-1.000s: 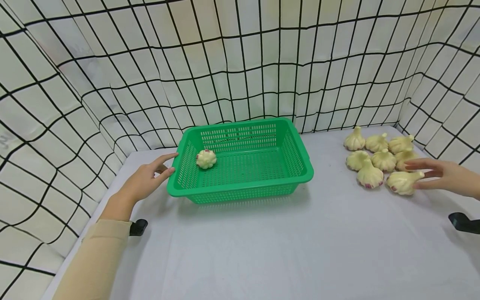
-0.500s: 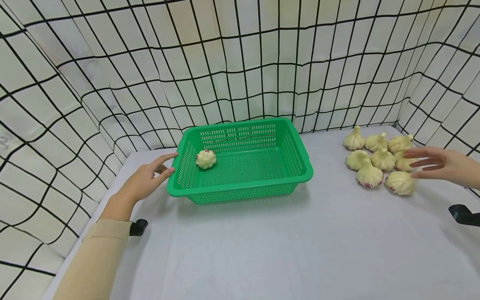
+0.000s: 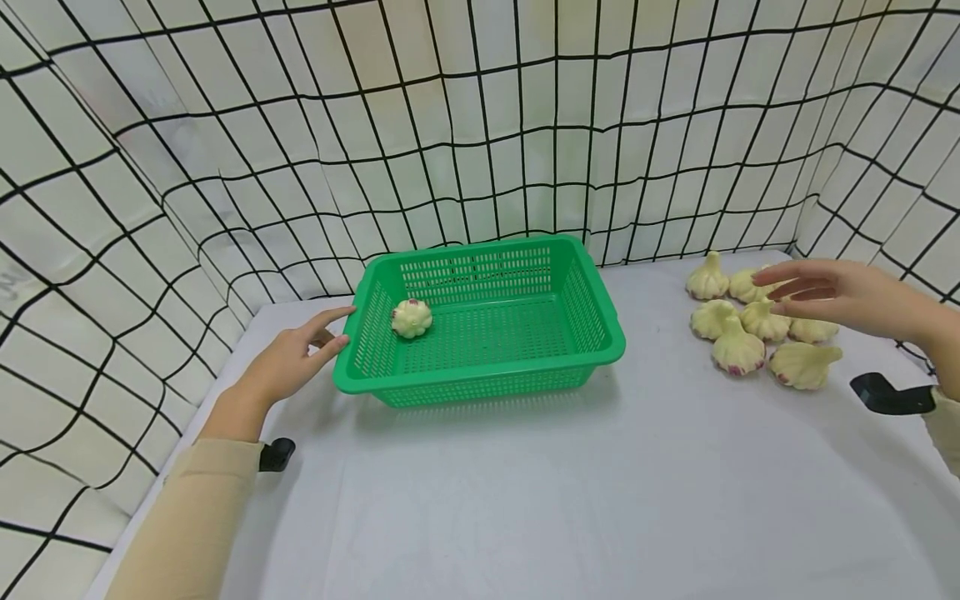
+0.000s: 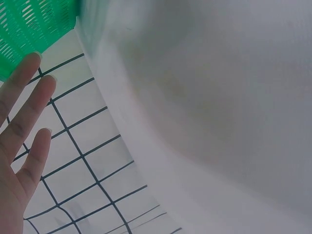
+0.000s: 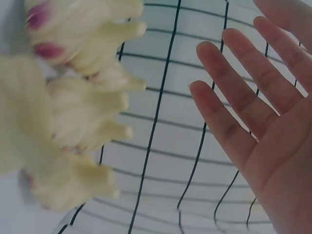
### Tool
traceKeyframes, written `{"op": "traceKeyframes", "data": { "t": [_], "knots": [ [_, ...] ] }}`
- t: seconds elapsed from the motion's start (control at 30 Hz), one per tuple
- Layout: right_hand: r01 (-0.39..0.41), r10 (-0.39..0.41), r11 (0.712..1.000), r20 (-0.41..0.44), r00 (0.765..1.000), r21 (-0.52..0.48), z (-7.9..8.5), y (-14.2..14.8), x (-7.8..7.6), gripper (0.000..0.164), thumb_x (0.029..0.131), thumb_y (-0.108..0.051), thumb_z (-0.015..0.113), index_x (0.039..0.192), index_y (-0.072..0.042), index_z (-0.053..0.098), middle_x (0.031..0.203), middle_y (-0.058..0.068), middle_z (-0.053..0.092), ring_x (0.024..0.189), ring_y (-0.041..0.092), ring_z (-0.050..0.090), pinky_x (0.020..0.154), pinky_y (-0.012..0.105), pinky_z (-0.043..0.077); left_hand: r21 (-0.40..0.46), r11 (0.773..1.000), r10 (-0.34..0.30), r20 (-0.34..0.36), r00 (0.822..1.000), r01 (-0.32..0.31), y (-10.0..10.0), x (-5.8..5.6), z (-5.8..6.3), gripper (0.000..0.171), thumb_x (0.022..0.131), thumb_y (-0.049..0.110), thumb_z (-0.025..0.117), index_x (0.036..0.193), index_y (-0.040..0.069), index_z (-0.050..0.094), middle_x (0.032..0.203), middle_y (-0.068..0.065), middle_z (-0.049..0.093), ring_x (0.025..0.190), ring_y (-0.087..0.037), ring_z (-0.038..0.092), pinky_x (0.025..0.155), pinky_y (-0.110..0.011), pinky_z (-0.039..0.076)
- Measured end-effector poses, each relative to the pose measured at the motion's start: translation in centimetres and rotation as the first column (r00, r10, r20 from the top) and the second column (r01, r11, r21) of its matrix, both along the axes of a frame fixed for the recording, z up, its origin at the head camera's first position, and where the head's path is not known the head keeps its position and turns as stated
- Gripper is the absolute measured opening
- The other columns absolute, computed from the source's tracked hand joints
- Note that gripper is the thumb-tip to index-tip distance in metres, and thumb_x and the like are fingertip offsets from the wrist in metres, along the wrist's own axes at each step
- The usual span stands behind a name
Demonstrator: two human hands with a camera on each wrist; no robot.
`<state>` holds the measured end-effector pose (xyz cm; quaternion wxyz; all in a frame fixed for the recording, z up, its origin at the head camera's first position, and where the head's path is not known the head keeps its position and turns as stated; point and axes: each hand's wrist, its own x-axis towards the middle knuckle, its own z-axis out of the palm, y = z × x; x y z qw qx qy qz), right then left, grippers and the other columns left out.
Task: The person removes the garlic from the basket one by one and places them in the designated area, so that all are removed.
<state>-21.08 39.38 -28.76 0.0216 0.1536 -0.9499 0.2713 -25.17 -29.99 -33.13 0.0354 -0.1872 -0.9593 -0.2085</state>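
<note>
My left hand (image 3: 288,365) touches the left rim of a green plastic basket (image 3: 487,374) with its fingertips, fingers extended. One garlic bulb (image 3: 412,319) lies inside the basket near its left wall. At the right, several pale garlic bulbs with purple marks sit in a cluster, among them an upright front bulb (image 3: 738,348) and one on its side (image 3: 804,365). Over the back right of this cluster hovers my right hand (image 3: 840,290), partly hiding the bulbs behind it. In the right wrist view its fingers (image 5: 229,109) are spread and hold nothing, apart from the blurred bulbs (image 5: 83,112).
A white table (image 3: 525,500) carries everything. Black netting (image 3: 495,142) over white walls rises at the back and on both sides, close behind the basket and the garlic. A black wrist mount sits on each arm (image 3: 277,455).
My right hand has lifted off the front right garlic bulb and moved up and left over the cluster. That bulb's neck is visible again. My left hand and the basket stay put.
</note>
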Motion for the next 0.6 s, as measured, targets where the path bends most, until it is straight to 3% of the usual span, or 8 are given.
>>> {"op": "traceKeyframes", "data": {
  "t": [0.13, 0.37, 0.6],
  "knots": [
    [-0.055, 0.055, 0.999, -0.001, 0.999, -0.005, 0.9, -2.3, -0.6, 0.036, 0.1, -0.018, 0.069, 0.136, -0.015, 0.065, 0.119, -0.024, 0.063, 0.103, -0.007, 0.061, 0.079, 0.016, 0.049, 0.001, 1.0, -0.005, 0.004, 1.0, 0.005, 0.1, 0.0, -0.1, 0.058, 0.109, 0.045, 0.046, 0.159, 0.018, 0.038, 0.116, -0.022, 0.07, 0.11, -0.041, 0.064, 0.086, -0.063, 0.049],
    [-0.132, 0.135, 0.987, 0.034, 0.99, -0.091, 1.9, -6.4, -2.3, 0.033, 0.103, -0.017, 0.065, 0.135, -0.013, 0.065, 0.127, 0.007, 0.068, 0.105, -0.001, 0.064, 0.082, 0.02, 0.052, 0.0, 1.0, -0.004, 0.002, 1.0, 0.004, 0.1, 0.0, -0.1, 0.058, 0.109, 0.045, 0.046, 0.159, 0.018, 0.037, 0.117, -0.023, 0.07, 0.11, -0.043, 0.064, 0.086, -0.064, 0.049],
    [-0.173, 0.175, 0.976, 0.005, 0.984, -0.136, 2.1, -10.1, -5.0, 0.033, 0.103, -0.021, 0.065, 0.134, -0.01, 0.066, 0.131, 0.01, 0.067, 0.107, 0.0, 0.064, 0.084, 0.017, 0.05, 0.001, 1.0, -0.009, -0.001, 1.0, 0.009, -0.1, 0.0, 0.0, 0.058, 0.109, 0.045, 0.047, 0.159, 0.018, 0.037, 0.117, -0.022, 0.07, 0.111, -0.042, 0.064, 0.087, -0.064, 0.049]
  ]
}}
